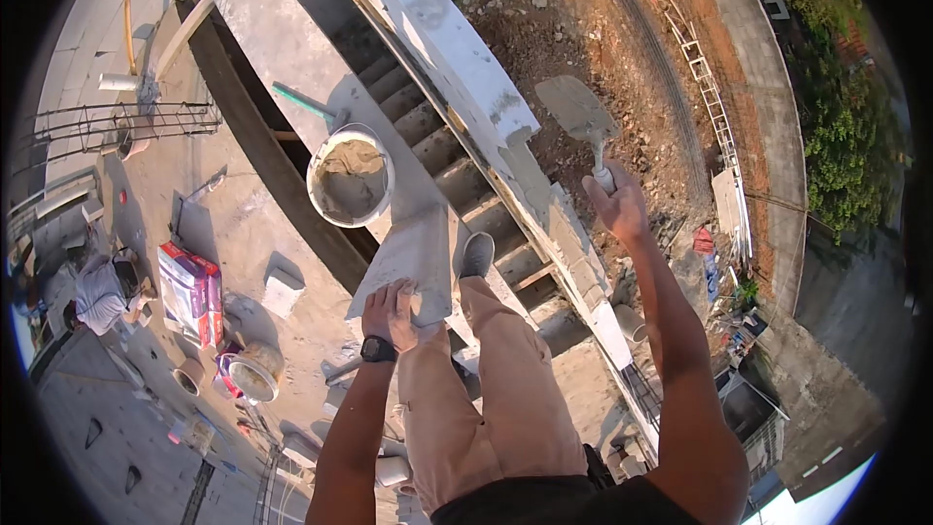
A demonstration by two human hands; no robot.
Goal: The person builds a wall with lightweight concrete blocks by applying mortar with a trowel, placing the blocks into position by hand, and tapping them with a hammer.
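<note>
In my right hand [619, 202] is a trowel [577, 109], gripped by its handle and held out over the rubble ground beyond the wall. Its broad blade looks coated with grey mortar. My left hand [391, 311], with a dark watch at the wrist, grips the near end of a pale concrete block [406, 258] in front of my legs. Just past the block, a white bucket [351, 175] of mortar stands on the slab. To my right runs a partly built block wall [573, 233] with grey mortar smeared along its edge.
A stairwell [447, 175] drops between the slab and the wall, near my shoe [477, 255]. A green-handled tool [303, 101] lies by the bucket. On the lower floor at left are cement bags [190, 292] and another person [109, 292]. A ladder [702, 68] lies at far right.
</note>
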